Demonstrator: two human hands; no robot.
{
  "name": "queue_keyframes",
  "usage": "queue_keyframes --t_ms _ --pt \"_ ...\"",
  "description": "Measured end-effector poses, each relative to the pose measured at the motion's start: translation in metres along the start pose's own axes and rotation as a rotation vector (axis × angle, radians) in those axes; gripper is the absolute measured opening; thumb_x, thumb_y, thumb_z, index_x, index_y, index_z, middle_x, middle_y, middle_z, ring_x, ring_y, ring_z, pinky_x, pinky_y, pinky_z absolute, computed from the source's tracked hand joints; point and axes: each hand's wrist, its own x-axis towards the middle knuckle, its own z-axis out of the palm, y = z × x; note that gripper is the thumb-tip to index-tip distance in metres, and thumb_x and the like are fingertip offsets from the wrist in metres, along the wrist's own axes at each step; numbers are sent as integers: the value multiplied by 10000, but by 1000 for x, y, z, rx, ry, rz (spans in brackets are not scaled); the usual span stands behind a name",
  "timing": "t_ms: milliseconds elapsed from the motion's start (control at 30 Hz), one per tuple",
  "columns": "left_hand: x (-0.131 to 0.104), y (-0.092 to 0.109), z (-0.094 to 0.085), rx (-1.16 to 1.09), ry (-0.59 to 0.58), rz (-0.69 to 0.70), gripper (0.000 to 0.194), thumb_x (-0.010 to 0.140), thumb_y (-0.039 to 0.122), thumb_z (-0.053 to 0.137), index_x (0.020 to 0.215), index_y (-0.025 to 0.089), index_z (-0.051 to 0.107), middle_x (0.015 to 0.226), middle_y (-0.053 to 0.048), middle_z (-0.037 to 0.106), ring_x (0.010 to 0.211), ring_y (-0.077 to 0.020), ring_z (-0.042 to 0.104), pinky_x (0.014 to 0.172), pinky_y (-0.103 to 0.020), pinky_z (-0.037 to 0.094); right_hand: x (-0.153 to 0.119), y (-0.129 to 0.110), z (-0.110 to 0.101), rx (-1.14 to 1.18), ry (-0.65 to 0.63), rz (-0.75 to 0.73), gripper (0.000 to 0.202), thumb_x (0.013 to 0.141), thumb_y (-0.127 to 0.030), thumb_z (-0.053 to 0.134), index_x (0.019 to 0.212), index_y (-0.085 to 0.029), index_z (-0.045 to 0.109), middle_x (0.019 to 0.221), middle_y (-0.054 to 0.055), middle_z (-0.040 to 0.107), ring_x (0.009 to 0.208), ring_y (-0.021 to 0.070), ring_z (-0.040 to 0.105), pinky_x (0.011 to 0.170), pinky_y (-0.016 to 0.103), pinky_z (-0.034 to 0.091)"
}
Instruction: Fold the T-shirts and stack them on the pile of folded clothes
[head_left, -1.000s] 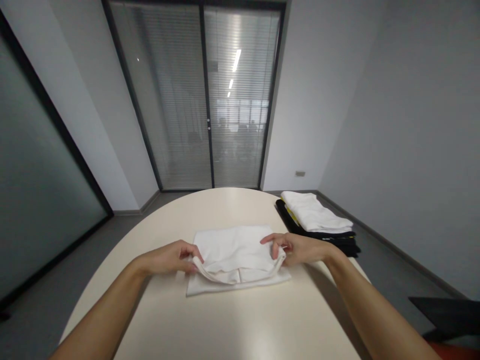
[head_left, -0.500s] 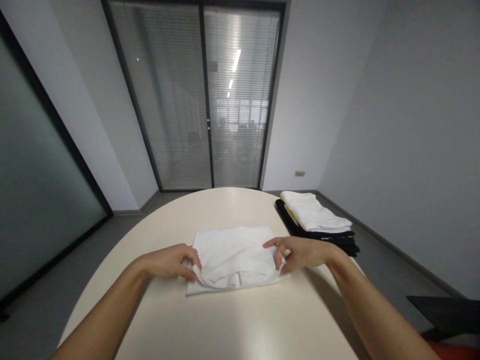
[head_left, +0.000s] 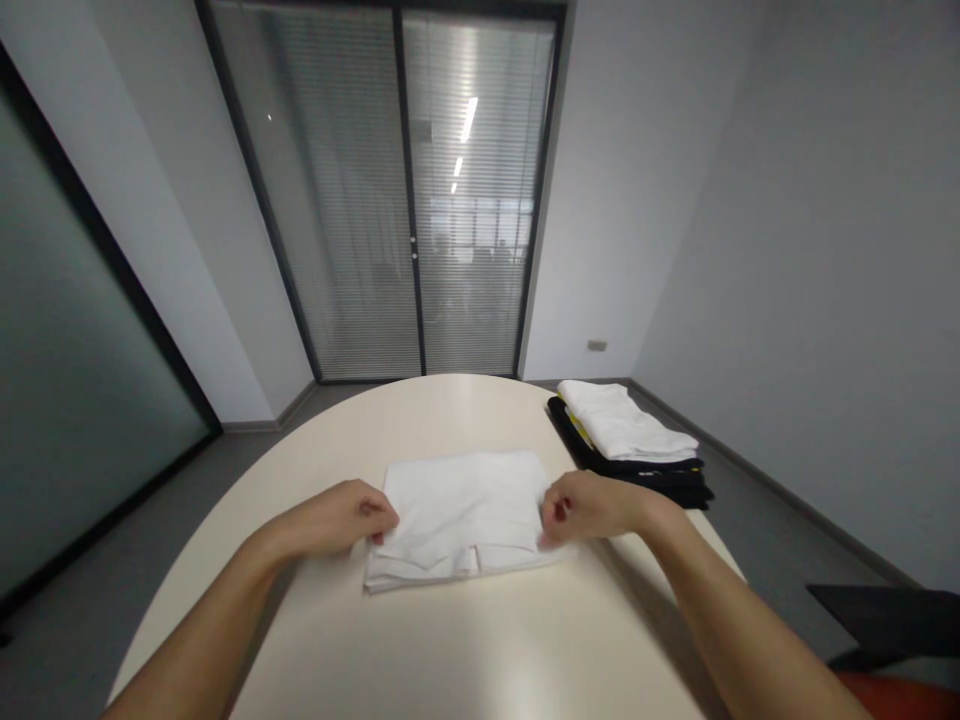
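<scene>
A white garment (head_left: 463,505), folded into a flat rectangle, lies on the table in front of me; its exact cut cannot be made out. Layered folds and a small slit show along its near edge. My left hand (head_left: 356,517) is at its left side, fingers curled and pinched together at the cloth's edge. On the opposite side my right hand (head_left: 581,508) has its fingers closed at the right edge of the cloth. The fingertips partly cover both side edges.
A stack of folded black clothes (head_left: 664,484) with a folded white cloth (head_left: 626,422) on top sits at the table's right edge. The pale round table (head_left: 450,650) fills the foreground. A dark chair part (head_left: 892,615) stands at lower right.
The garment's near flap, lifted at both ends before, now lies flatter. My left hand has drawn slightly left and up; the right hand's extended finger has curled in.
</scene>
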Motion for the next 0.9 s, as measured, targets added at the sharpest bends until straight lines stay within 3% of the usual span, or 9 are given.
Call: queue_keyframes --t_ms 100,167,200,300,400,500,667,767,900 --pt "12 9 15 166 355 -8 382 924 444 487 883 169 749 761 -47 702 745 -224 646 732 -313 479 10 -14 6 -170 235 -34 442 847 -579 625 648 -193 704 630 60 658 673 213 617 795 360 465" --pt "23 12 30 252 601 63 407 941 442 471 1144 178 705 1062 -99 706 1012 -268 638 938 -380 466 20 -21 14 -220 423 -127 430 936 -539 517 854 -182 742 889 130 717 924 273 646 930 412 450" --pt "27 11 38 299 659 102 460 940 452 481 1284 190 637 1285 -123 631 1209 -297 556 1053 -417 405 25 -22 20 -220 489 -184 426 959 -522 484 1038 -183 730 1114 159 694 1115 299 599 1017 443 411" --pt "37 2 61 405 554 96 717 910 577 513 1528 243 376 1651 -113 185 1506 -394 112 1181 -565 189 39 -17 37 -188 474 -262 605 972 -564 448 1487 -247 436 1602 124 302 1494 325 191 1195 533 174" --pt "39 -7 74 422 346 -11 804 917 696 407 1580 278 230 1668 -114 18 1504 -431 -60 1154 -668 96 46 -7 50 -168 300 -167 740 956 -655 404 1578 -289 239 1665 85 83 1519 352 -46 1204 587 30" --pt "36 -7 73 428 279 -43 818 913 714 389 1584 284 207 1661 -125 8 1499 -432 -66 1145 -686 74 46 -4 53 -183 247 -116 768 937 -692 406 1572 -283 265 1661 93 87 1514 371 -55 1199 600 2" --pt "36 1 63 488 313 40 838 886 627 514 1577 233 251 1657 -118 68 1513 -399 -13 1191 -608 30 42 -25 52 -278 346 -223 720 945 -677 401 1530 -256 380 1630 113 231 1514 366 80 1195 602 -17" --pt "39 -3 58 438 302 68 787 932 613 436 1586 237 213 1655 -99 126 1526 -337 72 1209 -556 69 40 -38 57 -273 261 -368 750 909 -685 481 1545 -319 329 1635 95 216 1513 344 127 1200 590 30" --pt "44 -9 54 394 322 9 661 995 590 283 1557 243 301 1622 -94 278 1503 -294 214 1209 -553 67 40 -41 63 -274 186 -447 892 795 -668 658 1547 -326 320 1630 115 222 1505 356 156 1197 592 28"
